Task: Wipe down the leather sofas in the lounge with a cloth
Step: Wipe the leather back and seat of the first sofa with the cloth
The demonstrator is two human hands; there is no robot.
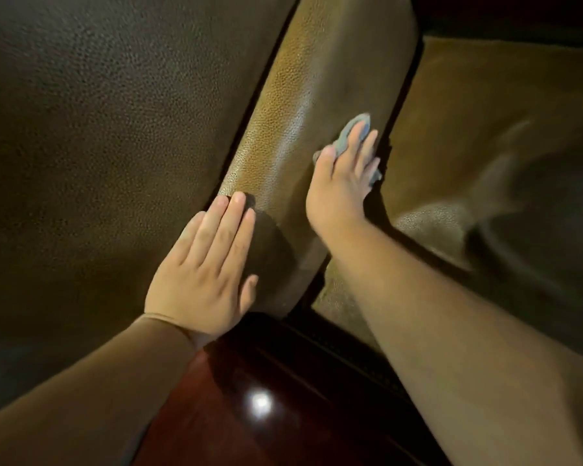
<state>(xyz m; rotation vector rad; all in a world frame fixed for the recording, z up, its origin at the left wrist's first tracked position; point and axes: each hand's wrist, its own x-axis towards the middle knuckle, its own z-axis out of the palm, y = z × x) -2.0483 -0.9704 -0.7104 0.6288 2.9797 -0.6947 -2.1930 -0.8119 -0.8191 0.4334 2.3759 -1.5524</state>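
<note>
On the sofa armrest (303, 105), the right hand (342, 183) is pressing a grey cloth (355, 129) under straight fingers, near the outer edge. Left hand (206, 267) is resting flat, holding nothing. Advisable: long overlapping strokes, even pressure.

The scene is dim and warm-toned, lit from near the camera. The light falls brightest on the pebbled brown leather armrest (303, 105) and fades to near black at the upper right corner. A round white glare spot sits on the glossy dark red wooden surface (261, 403). The flat left hand (204, 274) casts a soft shadow on the leather beside it. The brown seat cushion (505, 183) at right looks smeared and blurred. Straight edges bow outward, showing wide-angle distortion.
</note>
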